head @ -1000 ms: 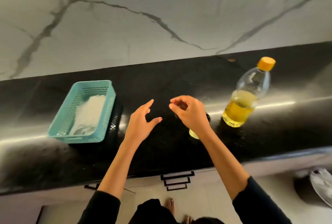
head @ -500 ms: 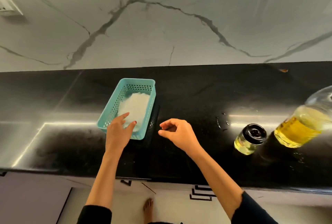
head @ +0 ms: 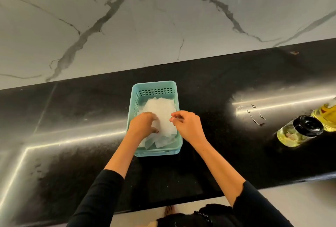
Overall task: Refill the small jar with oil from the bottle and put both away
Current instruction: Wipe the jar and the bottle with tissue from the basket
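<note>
The small glass jar (head: 300,132) with a black lid stands on the black counter (head: 72,117) at the far right, with yellow oil inside. Just behind it, cut by the right edge, is the oil bottle (head: 327,115); its cap is out of view. Both hands are far left of them, inside a teal basket (head: 133,103) of white tissue paper (head: 158,106). My left hand (head: 143,124) lies on the paper with its fingers curled into it. My right hand (head: 187,126) hovers over the basket's right side, fingertips pinched together; nothing clear shows between them.
Small oil drips (head: 254,115) mark the counter left of the jar. A marble wall (head: 163,26) rises behind the counter. The counter's front edge runs below my arms, with pale floor and a bare foot (head: 170,210) under it.
The view has swung left, pushing jar and bottle to the right edge. My left hand has gone from the basket's rim onto the tissue paper, and my right hand has come over the basket.
</note>
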